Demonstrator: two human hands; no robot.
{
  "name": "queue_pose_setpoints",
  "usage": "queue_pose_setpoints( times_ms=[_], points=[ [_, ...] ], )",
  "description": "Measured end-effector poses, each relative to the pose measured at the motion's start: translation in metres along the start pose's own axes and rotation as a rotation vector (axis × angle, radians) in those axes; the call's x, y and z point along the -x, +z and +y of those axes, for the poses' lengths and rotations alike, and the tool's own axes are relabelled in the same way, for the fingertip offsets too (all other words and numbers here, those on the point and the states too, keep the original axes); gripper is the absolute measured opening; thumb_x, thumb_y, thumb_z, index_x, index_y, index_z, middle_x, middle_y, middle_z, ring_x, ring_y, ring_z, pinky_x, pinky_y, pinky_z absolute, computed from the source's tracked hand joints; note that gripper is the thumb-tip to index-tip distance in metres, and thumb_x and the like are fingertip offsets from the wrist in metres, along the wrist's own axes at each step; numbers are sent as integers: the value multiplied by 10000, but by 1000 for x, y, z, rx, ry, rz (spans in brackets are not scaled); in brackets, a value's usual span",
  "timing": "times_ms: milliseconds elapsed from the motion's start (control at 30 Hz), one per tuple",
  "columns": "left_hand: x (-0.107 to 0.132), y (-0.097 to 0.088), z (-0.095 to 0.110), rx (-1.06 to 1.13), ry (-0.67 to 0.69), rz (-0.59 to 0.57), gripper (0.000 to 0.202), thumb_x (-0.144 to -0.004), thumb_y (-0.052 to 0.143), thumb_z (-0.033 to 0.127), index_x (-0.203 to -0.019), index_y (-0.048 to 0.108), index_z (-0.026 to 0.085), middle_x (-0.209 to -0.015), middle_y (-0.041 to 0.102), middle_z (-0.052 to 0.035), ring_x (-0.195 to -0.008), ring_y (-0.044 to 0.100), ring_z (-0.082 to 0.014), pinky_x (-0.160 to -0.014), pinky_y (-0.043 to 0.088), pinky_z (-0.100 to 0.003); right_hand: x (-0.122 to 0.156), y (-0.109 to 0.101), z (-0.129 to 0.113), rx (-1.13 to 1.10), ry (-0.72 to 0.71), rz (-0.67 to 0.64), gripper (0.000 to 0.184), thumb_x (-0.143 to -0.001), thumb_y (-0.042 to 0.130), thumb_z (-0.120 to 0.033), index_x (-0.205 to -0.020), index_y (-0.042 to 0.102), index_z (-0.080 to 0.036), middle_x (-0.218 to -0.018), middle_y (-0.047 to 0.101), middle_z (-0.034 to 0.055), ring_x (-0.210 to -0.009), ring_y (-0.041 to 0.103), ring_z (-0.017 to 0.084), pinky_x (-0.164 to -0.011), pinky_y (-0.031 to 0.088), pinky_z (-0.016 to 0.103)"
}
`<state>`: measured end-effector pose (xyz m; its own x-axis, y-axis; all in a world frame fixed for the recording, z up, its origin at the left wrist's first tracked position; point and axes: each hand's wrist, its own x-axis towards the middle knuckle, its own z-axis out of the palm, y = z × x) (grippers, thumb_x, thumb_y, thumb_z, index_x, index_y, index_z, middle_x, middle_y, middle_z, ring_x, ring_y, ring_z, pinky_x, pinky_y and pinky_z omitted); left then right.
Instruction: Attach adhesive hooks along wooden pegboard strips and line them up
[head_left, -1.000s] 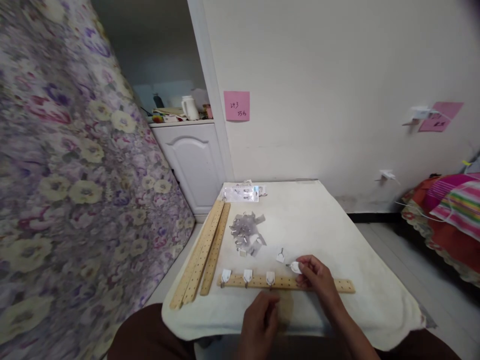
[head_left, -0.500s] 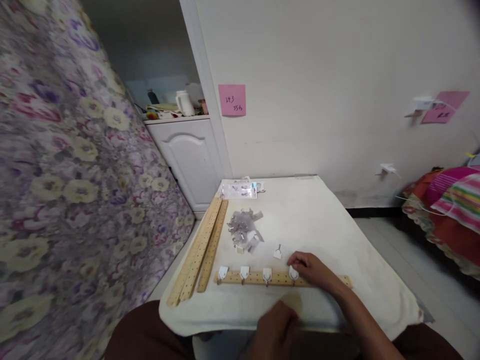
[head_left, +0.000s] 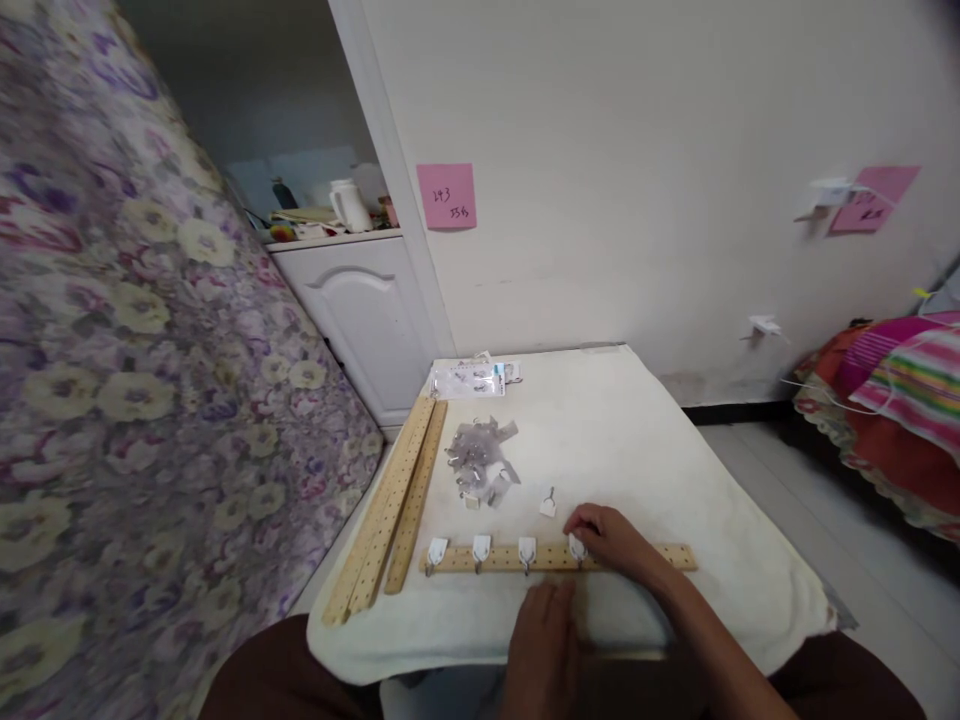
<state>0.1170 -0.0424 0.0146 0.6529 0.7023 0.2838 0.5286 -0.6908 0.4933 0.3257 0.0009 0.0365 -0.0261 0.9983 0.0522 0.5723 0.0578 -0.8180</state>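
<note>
A perforated wooden strip lies across the near part of the table, bearing a row of white-backed hooks. My right hand is curled over the strip, its fingertips closed on the rightmost white hook. Just in front of the strip, my left hand has its fingers stretched forward, close to the near edge below that hook, holding nothing visible. Behind the strip lies one loose white hook. A pile of hooks in clear wrapping sits further back.
More perforated wooden strips lie lengthwise along the left side of the table. A clear hook package rests at the back left. The table has a cream cloth. A floral curtain hangs at the left.
My left hand has moved forward, closer to the strip, and its fingers have straightened. My right hand stays at the rightmost hook. The whole view has shifted slightly.
</note>
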Motion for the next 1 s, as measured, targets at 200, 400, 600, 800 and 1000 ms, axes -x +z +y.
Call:
queue_pose_setpoints(
  times_ms=[200,400,600,800,1000],
  points=[
    [-13,-3,6,-21,-101,-140,516,-848,336,126,-1361,387,102,-1251,535,-168,-1130,497,-258,-976,419,-430,0,2,1,27,18,12,211,-765,472,-196,-829,673,-193,-830,678,34,-781,594,175,-691,408,257],
    [-29,-15,20,-90,-250,-297,622,-784,363,77,-1403,339,138,-1204,563,-138,-1089,514,-245,-947,418,-365,1,2,0,24,22,11,211,-775,473,-200,-845,672,-198,-858,685,32,-807,600,173,-713,409,257],
    [-32,-17,23,-140,-283,-354,615,-797,384,104,-1408,336,163,-1217,559,-127,-1088,510,-241,-941,412,-343,1,2,0,21,44,7,206,-781,482,-216,-853,675,-202,-860,688,29,-803,601,172,-708,409,257],
    [-33,-16,24,-150,-253,-306,601,-807,375,89,-1403,338,157,-1195,572,-130,-1069,523,-235,-920,427,-341,2,1,-3,22,42,19,203,-782,484,-217,-845,677,-206,-861,686,29,-811,599,176,-713,409,261],
    [-34,-18,26,-161,-258,-309,602,-805,385,84,-1399,344,175,-1168,584,-113,-1052,531,-233,-908,433,-333,4,2,-2,28,53,18,208,-778,484,-214,-848,680,-205,-864,686,27,-809,595,175,-705,406,258]
  ],
)
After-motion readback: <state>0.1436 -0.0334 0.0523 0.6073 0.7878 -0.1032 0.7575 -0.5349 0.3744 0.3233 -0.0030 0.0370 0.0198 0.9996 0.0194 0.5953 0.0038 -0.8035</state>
